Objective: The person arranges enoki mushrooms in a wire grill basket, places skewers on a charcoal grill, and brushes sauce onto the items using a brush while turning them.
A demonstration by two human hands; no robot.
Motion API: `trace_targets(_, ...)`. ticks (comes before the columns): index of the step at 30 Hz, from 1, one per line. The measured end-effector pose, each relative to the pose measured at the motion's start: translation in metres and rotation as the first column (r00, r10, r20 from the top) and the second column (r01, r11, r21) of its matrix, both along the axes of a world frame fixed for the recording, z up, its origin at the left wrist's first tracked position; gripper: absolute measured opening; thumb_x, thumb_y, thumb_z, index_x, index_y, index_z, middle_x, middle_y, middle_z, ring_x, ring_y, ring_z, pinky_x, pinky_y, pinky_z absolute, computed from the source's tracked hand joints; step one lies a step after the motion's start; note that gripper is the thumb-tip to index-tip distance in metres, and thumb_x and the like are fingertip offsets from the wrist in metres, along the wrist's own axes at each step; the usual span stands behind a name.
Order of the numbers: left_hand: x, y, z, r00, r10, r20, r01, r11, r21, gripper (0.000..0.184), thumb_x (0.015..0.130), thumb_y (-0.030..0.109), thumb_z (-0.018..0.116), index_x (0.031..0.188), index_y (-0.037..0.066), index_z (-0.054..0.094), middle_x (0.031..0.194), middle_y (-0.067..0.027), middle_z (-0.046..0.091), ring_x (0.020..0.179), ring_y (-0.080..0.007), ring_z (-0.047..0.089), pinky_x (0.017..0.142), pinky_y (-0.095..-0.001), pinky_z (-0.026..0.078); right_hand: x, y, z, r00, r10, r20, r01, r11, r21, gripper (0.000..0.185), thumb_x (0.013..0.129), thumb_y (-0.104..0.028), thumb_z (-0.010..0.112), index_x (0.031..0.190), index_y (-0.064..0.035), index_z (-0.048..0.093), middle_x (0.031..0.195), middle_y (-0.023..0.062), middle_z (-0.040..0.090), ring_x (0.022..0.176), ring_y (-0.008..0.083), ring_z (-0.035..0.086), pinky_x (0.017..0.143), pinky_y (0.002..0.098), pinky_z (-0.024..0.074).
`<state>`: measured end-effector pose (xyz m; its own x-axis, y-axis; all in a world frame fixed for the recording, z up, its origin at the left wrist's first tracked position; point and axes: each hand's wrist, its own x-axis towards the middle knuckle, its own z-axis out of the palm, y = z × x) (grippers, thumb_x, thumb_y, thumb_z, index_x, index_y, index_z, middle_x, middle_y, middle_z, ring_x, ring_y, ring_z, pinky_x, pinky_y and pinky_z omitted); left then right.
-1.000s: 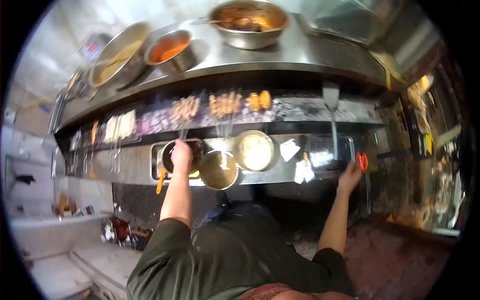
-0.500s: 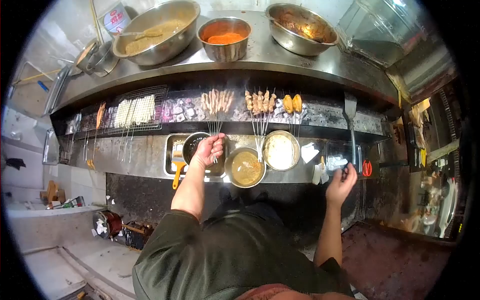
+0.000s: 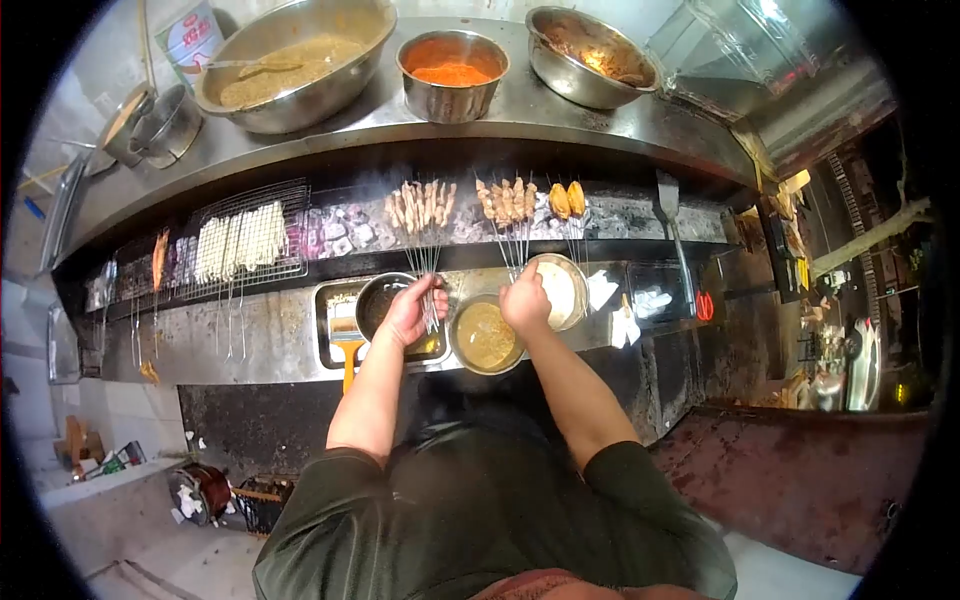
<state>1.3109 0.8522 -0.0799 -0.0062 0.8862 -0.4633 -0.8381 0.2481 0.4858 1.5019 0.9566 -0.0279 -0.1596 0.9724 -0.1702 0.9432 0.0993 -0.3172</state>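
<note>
My left hand (image 3: 414, 310) is closed round the metal handles of a bunch of pale meat skewers (image 3: 420, 207), whose meat lies over the charcoal grill (image 3: 345, 232). My right hand (image 3: 525, 300) is closed at the handles of the browner meat skewers (image 3: 507, 202) beside them; its fingers partly hide the grip. Skewers with yellow pieces (image 3: 567, 200) lie just to the right. Between my hands, on the near side, stands a bowl of brownish sauce (image 3: 487, 335). A bowl of white stuff (image 3: 560, 290) is partly behind my right hand.
At left, a wire rack (image 3: 295, 225) holds white skewered food. A brush (image 3: 348, 350) rests on a metal tray (image 3: 322, 300) beside a dark pot (image 3: 375, 300). A spatula (image 3: 670, 205) and red scissors (image 3: 705, 306) lie right. Large bowls (image 3: 300, 95) line the back shelf.
My right hand has moved left from beside the spatula handle to the handles of the browner skewers. My left hand stays at its bunch, whose skewers are now more spread. The view has shifted.
</note>
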Motion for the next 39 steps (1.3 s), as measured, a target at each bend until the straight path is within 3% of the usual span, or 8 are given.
trace_targets(3,-0.005,-0.012,0.007,0.995,0.048,-0.093,-0.051,0.998,-0.026,0.030,0.096,0.035,0.052,0.105,0.007,0.055,0.091,-0.0067,0.063,0.078,-0.0183,0.062,0.068,-0.0306,0.052,-0.006,0.005,-0.024,0.996,-0.086,0.035,0.086,0.996,-0.018,0.040,0.092,-0.012,0.038,0.128,0.0017,0.043,0.117,0.0228,0.059,0.104,0.0348,0.061,0.088,0.0426,0.0493)
trace_targets(10,-0.021,-0.062,0.018,0.896,0.158,-0.415,-0.222,0.969,-0.111,0.029,0.093,0.031,0.059,0.110,0.008,0.053,0.097,-0.0030,0.060,0.080,-0.0121,0.059,0.068,-0.0243,0.048,0.025,0.022,-0.021,0.982,0.090,-0.164,-0.096,0.995,-0.027,0.025,0.088,-0.017,0.052,0.105,0.0006,0.055,0.093,0.0232,0.067,0.086,0.0376,0.065,0.078,0.0452,0.0507)
trace_targets(13,-0.020,-0.084,0.022,0.863,0.181,-0.471,-0.270,0.955,-0.126,0.030,0.093,0.030,0.059,0.111,0.007,0.053,0.098,-0.0028,0.060,0.081,-0.0121,0.060,0.069,-0.0251,0.048,0.033,0.025,-0.010,0.565,-0.409,-0.716,-0.252,0.741,-0.622,0.022,0.092,-0.018,0.049,0.107,-0.0027,0.056,0.073,0.0060,0.055,0.060,0.0200,0.052,0.053,0.0326,0.0406)
trace_targets(19,-0.006,-0.106,0.030,0.787,0.144,-0.600,-0.274,0.953,-0.130,0.034,0.093,0.031,0.059,0.116,0.007,0.050,0.098,-0.0034,0.060,0.086,-0.0159,0.061,0.075,-0.0317,0.049,0.034,0.035,-0.042,0.101,-0.845,-0.525,-0.717,0.304,-0.627,0.030,0.097,-0.022,0.045,0.118,-0.0024,0.051,0.066,-0.0049,0.036,0.047,0.0062,0.031,0.040,0.0213,0.0251)
trace_targets(34,0.013,-0.107,0.036,0.757,0.303,-0.579,-0.425,0.901,-0.085,0.030,0.092,0.025,0.061,0.114,0.007,0.052,0.096,-0.0020,0.060,0.080,-0.0100,0.058,0.070,-0.0253,0.046,0.047,0.039,-0.027,0.261,-0.790,-0.555,-0.490,0.388,-0.781,0.056,0.091,-0.056,0.050,0.121,-0.0078,0.052,0.082,0.0007,0.060,0.069,0.0134,0.060,0.056,0.0269,0.0466)
trace_targets(36,0.011,-0.110,0.032,0.714,0.325,-0.621,-0.480,0.872,-0.096,0.033,0.094,0.023,0.059,0.118,0.005,0.049,0.099,-0.0036,0.060,0.080,-0.0095,0.058,0.068,-0.0267,0.048,0.068,0.048,-0.025,0.585,-0.226,-0.779,-0.112,0.929,-0.354,0.053,0.090,-0.045,0.056,0.123,-0.0035,0.050,0.100,0.0102,0.061,0.076,0.0257,0.062,0.066,0.0377,0.0511)
trace_targets(38,0.009,-0.116,0.033,0.687,0.378,-0.621,-0.531,0.844,-0.074,0.032,0.094,0.023,0.058,0.119,0.005,0.048,0.099,-0.0032,0.060,0.081,-0.0095,0.057,0.068,-0.0267,0.048,0.090,0.049,0.005,0.936,0.265,-0.230,-0.080,0.798,0.597,0.055,0.089,-0.036,0.058,0.128,0.0000,0.046,0.108,0.0149,0.058,0.079,0.0318,0.062,0.072,0.0421,0.0515)
trace_targets(39,0.007,-0.118,0.032,0.695,0.397,-0.600,-0.543,0.836,-0.075,0.031,0.094,0.023,0.058,0.119,0.006,0.048,0.099,-0.0026,0.060,0.081,-0.0094,0.057,0.068,-0.0266,0.048,0.095,0.051,0.007,0.965,0.199,-0.168,-0.081,0.843,0.532,0.059,0.087,-0.034,0.060,0.130,0.0020,0.042,0.112,0.0186,0.056,0.084,0.0347,0.062,0.076,0.0433,0.0511)
